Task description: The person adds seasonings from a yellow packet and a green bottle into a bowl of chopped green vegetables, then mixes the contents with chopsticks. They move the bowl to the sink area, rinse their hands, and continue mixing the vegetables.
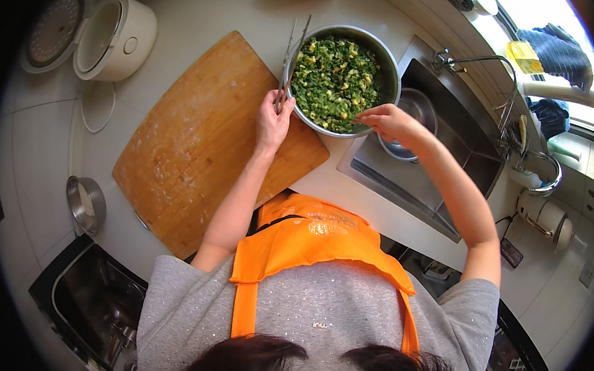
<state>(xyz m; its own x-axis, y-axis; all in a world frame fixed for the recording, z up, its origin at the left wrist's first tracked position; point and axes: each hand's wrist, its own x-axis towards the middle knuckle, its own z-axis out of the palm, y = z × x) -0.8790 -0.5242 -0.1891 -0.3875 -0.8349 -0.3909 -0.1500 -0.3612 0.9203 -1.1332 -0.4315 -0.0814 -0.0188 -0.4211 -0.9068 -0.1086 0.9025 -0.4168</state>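
Observation:
A steel bowl (393, 79) holds finely chopped greens mixed with yellow bits, perhaps egg (336, 78). My left hand (274, 120) grips a pair of chopsticks (290, 62), which point away from me along the bowl's left rim. At the bowl's near right side, my right hand (390, 124) reaches over the rim, fingertips pinched together at the greens; something small and thin seems to be between them, too small to name. Beneath my left arm lies a wooden cutting board (192, 143) dusted with white powder, partly under the bowl's near left edge.
Right of the bowl is a sink (394, 178) with a metal basin (419, 109) and a faucet (480, 59). A white rice cooker (132, 43) with its lid up stands at the far left. A small metal bowl (101, 204) sits left of the board.

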